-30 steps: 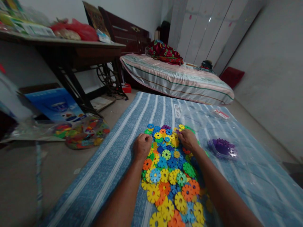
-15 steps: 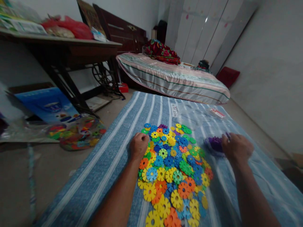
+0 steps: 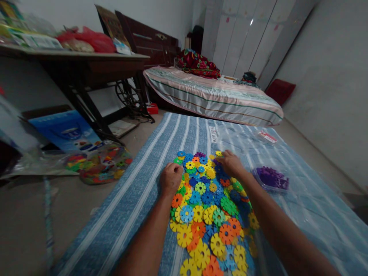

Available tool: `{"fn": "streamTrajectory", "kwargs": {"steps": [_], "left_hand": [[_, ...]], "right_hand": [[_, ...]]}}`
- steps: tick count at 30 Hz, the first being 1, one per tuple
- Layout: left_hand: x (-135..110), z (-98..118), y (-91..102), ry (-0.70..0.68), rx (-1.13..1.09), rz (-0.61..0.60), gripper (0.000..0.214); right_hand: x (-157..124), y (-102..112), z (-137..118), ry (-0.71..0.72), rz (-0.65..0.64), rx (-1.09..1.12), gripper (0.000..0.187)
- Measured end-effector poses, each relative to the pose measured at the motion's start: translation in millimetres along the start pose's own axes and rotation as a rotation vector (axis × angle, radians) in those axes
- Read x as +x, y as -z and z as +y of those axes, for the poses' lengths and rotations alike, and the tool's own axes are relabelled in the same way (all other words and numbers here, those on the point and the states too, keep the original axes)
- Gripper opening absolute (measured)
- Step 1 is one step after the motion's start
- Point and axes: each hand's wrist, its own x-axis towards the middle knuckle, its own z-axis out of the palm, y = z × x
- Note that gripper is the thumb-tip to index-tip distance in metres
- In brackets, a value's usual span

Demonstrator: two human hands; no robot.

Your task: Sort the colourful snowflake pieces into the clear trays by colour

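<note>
A spread of flat plastic snowflake discs (image 3: 211, 214) in yellow, blue, green, orange and purple lies on a blue striped mat (image 3: 138, 199). My left hand (image 3: 171, 179) rests as a closed fist on the left edge of the pile. My right hand (image 3: 231, 163) is over the far end of the pile, fingers curled down onto the discs; whether it grips one is hidden. A clear tray of purple discs (image 3: 271, 178) sits on the mat to the right.
A bag of coloured discs (image 3: 100, 165) and a blue box (image 3: 67, 132) lie on the floor at left, under a dark table (image 3: 86, 63). A low bed (image 3: 212, 96) runs across the back. A clear plastic bag (image 3: 267, 137) lies on the mat.
My right hand has swung back from the purple tray on the right to the far end of the pile. The left fist has stayed in place.
</note>
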Motion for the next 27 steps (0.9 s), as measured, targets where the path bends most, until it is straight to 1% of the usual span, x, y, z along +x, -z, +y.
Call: {"fn": "streamTrajectory", "kwargs": {"steps": [2, 4, 8, 12, 16, 20, 22, 23, 25, 27], "left_hand": [[-0.5, 0.5, 0.5, 0.003, 0.014, -0.003, 0.018], [-0.9, 1.2, 0.6, 0.0, 0.025, -0.002, 0.018], [-1.2, 2.2, 0.3, 0.0, 0.023, 0.002, 0.017], [-1.1, 2.0, 0.0, 0.005, 0.011, -0.002, 0.018], [-0.7, 1.4, -1.0, 0.001, 0.013, 0.007, 0.019], [-1.0, 1.9, -1.1, 0.007, 0.023, 0.01, 0.019], [-1.2, 2.3, -0.5, 0.009, 0.034, 0.006, 0.019], [-1.3, 2.5, -0.3, 0.006, 0.036, 0.004, 0.019], [-1.5, 2.4, -0.1, 0.0, 0.034, 0.008, 0.02], [-1.4, 2.0, -0.3, -0.007, 0.028, 0.011, 0.02]], "right_hand": [[7.4, 0.0, 1.0, 0.026, -0.056, -0.014, 0.048], [11.6, -1.0, 2.5, 0.05, -0.07, -0.012, 0.047], [16.4, -3.0, 3.0, 0.08, -0.063, -0.017, 0.037], [16.6, -7.1, 0.3, 0.088, -0.007, -0.011, 0.029], [9.0, -11.4, -3.6, 0.079, 0.091, 0.006, 0.032], [-7.7, -10.2, -6.4, 0.058, 0.182, 0.026, 0.036], [-20.3, -7.3, -2.7, 0.058, 0.271, 0.055, 0.036], [-27.7, -5.2, 1.5, 0.057, 0.343, 0.076, 0.035], [-44.5, 0.7, 15.9, 0.033, 0.524, 0.112, 0.033], [-62.8, 8.6, 36.9, -0.054, 0.69, 0.094, 0.03]]}}
